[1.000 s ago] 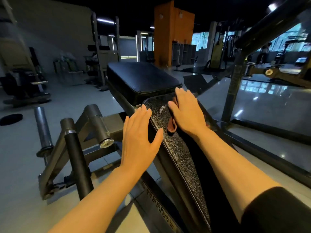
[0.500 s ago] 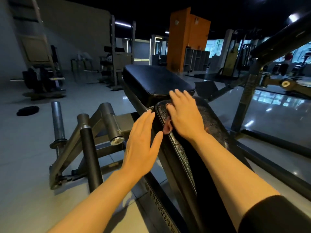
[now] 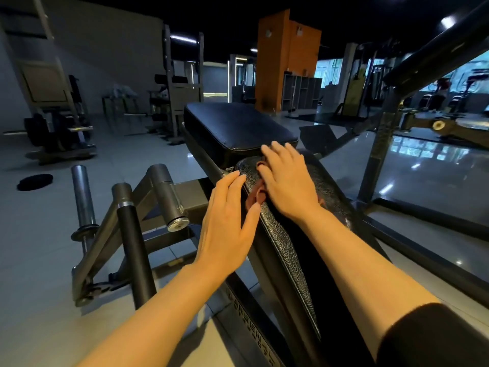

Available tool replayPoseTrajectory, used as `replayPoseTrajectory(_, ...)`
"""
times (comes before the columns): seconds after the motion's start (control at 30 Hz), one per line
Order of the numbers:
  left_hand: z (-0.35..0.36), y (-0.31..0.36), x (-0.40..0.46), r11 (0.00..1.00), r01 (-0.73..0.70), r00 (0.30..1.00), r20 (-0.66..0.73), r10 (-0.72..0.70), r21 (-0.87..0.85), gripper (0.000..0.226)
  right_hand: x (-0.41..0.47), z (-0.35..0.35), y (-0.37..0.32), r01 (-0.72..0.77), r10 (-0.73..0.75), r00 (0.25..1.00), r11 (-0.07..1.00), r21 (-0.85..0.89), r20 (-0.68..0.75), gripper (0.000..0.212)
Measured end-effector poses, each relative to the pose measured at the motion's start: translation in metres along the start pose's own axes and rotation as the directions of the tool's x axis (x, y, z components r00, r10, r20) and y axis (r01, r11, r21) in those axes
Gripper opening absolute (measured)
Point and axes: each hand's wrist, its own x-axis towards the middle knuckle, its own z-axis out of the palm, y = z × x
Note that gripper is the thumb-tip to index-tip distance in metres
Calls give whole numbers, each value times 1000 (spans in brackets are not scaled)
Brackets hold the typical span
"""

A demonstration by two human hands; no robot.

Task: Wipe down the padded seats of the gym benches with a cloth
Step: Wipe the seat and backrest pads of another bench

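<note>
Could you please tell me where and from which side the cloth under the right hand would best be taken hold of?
Probably the reddish fold of the cloth bunched out beside the thumb of the right hand, at the textured pad's left edge. Come from the left, where the left hand already rests; the rest lies pressed flat under the palm, offering nothing to pinch.

My right hand [image 3: 289,185] lies flat on the cloth [image 3: 258,197] atop the near pad [image 3: 293,234]; my left hand [image 3: 227,221] rests against its left edge. The seat pad [image 3: 238,128] sits just beyond.
</note>
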Motion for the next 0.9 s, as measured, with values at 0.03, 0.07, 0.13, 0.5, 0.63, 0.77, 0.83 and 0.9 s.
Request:
replayPoseTrajectory(0.03, 3, 3, 1, 1000, 7, 1000, -23, -7, -16, 57, -13, -1, -4, 53, -53, 999, 998, 33, -2, 51)
replayPoseTrajectory(0.07, 6, 6, 2, 1000, 5, 999, -38, -6, -27, 55, -27, -3, -6, 99, -100, 995, 993, 69, 2, 52)
replayPoseTrajectory(0.13, 12, 10, 1, 999, -21, 999, -35, 20, -27, 52, -49, -5, -1, 162, -164, 986, 980, 117, 12, 54)
replayPoseTrajectory(0.5, 41, 27, 14, 984, -142, 987, -54, 149, 111, 43, 12, -7, 42, 13, -12, 1000, 998, 62, -8, 52)
replayPoseTrajectory(0.63, 45, 33, 18, 977, -134, 990, -11, 138, 167, 46, 19, -5, 51, -37, 39, 999, 997, 71, -24, 52)
replayPoseTrajectory(0.77, 43, 32, 13, 970, -126, 992, 39, 121, 209, 44, 17, -5, 50, -37, 42, 997, 997, 71, -64, 47)
replayPoseTrajectory(0.83, 40, 33, 10, 966, -134, 990, 64, 123, 222, 42, 15, -5, 50, -50, 55, 996, 996, 79, -65, 48)
replayPoseTrajectory(0.9, 37, 34, 6, 964, -151, 987, 81, 136, 221, 39, 10, -5, 52, -75, 80, 995, 995, 72, -65, 49)
